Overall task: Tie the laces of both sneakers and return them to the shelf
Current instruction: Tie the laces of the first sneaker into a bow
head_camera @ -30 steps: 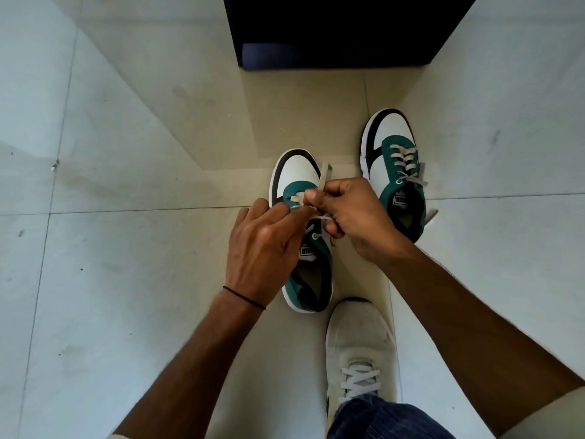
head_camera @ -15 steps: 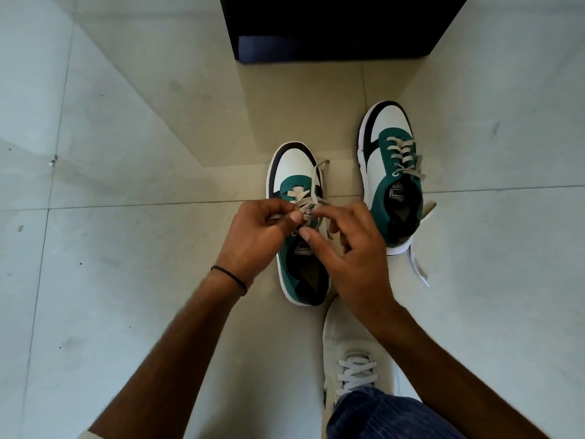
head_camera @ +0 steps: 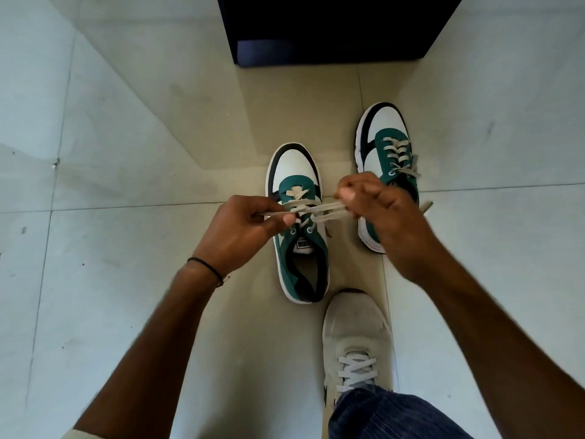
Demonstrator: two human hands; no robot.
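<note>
Over near sneaker point(head_camera: 297, 223) — L hand point(head_camera: 240, 229) & R hand point(head_camera: 376, 210) each pinch laces point(head_camera: 316, 208), pulled taut.

The floor point(head_camera: 126, 153) is smooth, pale tile with a soft sheen. The sneaker point(head_camera: 297, 223) has matt green cloth and flat woven laces point(head_camera: 316, 208).
</note>
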